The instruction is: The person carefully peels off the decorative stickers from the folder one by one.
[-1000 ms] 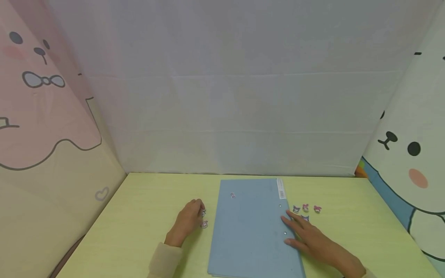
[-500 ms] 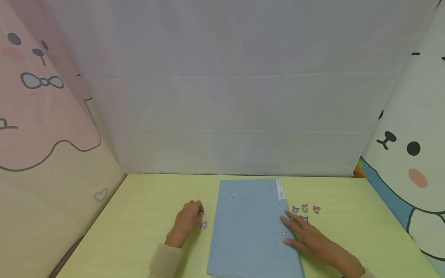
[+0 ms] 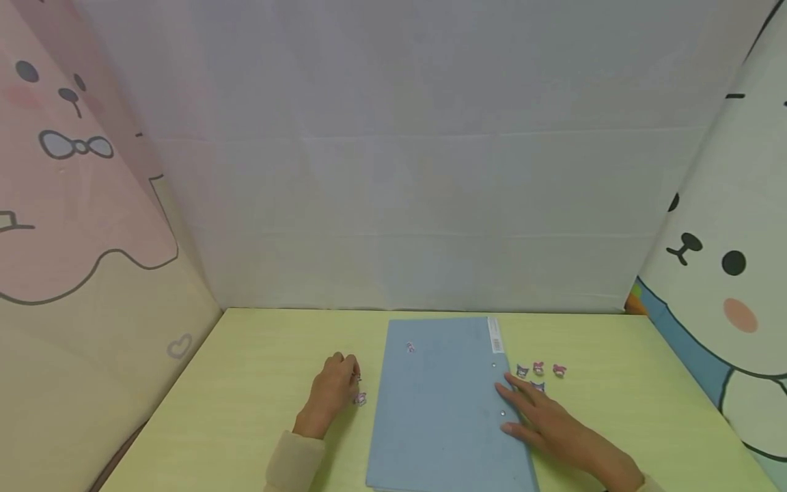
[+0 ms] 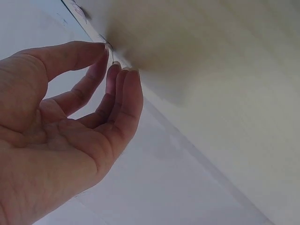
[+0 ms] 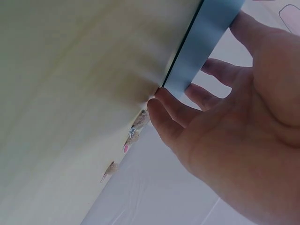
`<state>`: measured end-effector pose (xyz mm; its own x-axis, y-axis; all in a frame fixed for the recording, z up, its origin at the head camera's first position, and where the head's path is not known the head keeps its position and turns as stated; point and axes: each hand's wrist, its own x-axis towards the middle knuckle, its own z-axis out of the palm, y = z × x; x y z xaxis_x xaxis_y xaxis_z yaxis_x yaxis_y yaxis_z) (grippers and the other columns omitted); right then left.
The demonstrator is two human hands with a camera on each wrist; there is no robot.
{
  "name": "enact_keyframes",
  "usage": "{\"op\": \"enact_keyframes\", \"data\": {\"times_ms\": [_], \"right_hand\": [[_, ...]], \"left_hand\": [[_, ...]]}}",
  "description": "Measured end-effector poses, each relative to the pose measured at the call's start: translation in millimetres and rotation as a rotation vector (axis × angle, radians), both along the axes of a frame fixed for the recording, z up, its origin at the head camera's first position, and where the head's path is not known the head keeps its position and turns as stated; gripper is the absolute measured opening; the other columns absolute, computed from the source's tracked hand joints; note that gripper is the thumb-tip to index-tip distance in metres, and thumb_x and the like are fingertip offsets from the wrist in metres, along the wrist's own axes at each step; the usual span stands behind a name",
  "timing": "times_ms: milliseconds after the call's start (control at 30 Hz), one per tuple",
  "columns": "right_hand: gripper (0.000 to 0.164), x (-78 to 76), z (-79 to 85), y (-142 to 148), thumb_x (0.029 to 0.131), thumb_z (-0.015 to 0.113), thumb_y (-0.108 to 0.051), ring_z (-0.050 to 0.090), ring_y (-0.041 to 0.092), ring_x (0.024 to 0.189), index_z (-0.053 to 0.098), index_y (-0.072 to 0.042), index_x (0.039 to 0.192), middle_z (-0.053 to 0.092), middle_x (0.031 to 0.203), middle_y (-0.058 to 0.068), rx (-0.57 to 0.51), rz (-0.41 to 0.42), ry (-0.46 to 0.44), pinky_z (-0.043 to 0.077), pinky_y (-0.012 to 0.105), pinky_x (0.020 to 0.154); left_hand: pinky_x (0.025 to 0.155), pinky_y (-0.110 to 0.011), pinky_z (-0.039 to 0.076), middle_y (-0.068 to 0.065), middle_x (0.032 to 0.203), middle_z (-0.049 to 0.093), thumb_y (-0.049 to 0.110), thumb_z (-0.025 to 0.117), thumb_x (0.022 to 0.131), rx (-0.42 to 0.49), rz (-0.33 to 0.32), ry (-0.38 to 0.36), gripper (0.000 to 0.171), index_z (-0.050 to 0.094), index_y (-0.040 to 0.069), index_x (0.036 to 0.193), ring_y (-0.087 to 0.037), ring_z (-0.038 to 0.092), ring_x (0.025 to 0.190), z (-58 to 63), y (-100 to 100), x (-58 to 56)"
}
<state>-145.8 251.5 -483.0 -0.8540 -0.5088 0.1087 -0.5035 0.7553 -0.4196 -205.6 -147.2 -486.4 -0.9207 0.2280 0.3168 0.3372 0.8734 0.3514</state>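
Note:
A closed blue file folder [image 3: 447, 403] lies on the table, with a white barcode label on its far right corner. One small cartoon figure [image 3: 410, 347] sits on its cover. To the left of the folder my left hand [image 3: 330, 393] pinches another small flat cartoon figure [image 3: 359, 378] between thumb and index fingertip at the tabletop; the fingers mostly hide it. Just nearer to me lies a further cartoon figure [image 3: 360, 398]. My right hand [image 3: 550, 424] rests with spread fingers on the folder's right edge, and in the right wrist view its fingertips lie along the blue spine [image 5: 197, 47].
Several cartoon figures [image 3: 538, 369] lie beyond my right hand, one partly covered by the fingers. The pale yellow table [image 3: 246, 383] ends at a white curtain [image 3: 393, 205]. Printed cartoon cloths hang at both sides.
The left fingers have closed in on the far cartoon figure, covering more of it. My right hand and the folder stay in place.

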Motion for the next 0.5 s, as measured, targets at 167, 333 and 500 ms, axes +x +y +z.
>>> {"op": "enact_keyframes", "data": {"times_ms": [167, 333, 500], "right_hand": [[0.062, 0.7, -0.5, -0.1, 0.101, 0.063, -0.042, 0.048, 0.047, 0.135, 0.051, -0.005, 0.150, 0.042, 0.155, 0.022, 0.000, -0.001, 0.007, 0.045, 0.064, 0.100], [0.062, 1.1, -1.3, 0.1, 0.101, 0.063, -0.042, 0.048, 0.046, 0.135, 0.051, -0.005, 0.150, 0.043, 0.155, 0.022, -0.002, 0.001, 0.018, 0.045, 0.063, 0.101], [0.062, 1.1, -1.5, -0.1, 0.102, 0.063, -0.042, 0.048, 0.046, 0.135, 0.051, -0.006, 0.150, 0.042, 0.155, 0.022, -0.002, 0.002, 0.012, 0.045, 0.063, 0.101]], "left_hand": [[0.052, -0.027, 0.041, -0.004, 0.079, 0.046, -0.010, 0.070, 0.084, 0.005, -0.013, 0.039, 0.018, 0.060, 0.004, 0.081, -0.018, 0.044, 0.071, -3.8, 1.1, -2.5], [0.052, -0.027, 0.042, -0.005, 0.080, 0.046, -0.008, 0.069, 0.086, 0.001, -0.015, 0.033, 0.016, 0.060, 0.004, 0.081, -0.018, 0.044, 0.072, -6.5, 3.6, -7.0], [0.054, -0.028, 0.042, -0.003, 0.079, 0.046, -0.003, 0.069, 0.089, -0.026, 0.005, 0.033, 0.017, 0.058, 0.007, 0.079, -0.018, 0.043, 0.072, -5.7, 8.2, -11.3]]}}
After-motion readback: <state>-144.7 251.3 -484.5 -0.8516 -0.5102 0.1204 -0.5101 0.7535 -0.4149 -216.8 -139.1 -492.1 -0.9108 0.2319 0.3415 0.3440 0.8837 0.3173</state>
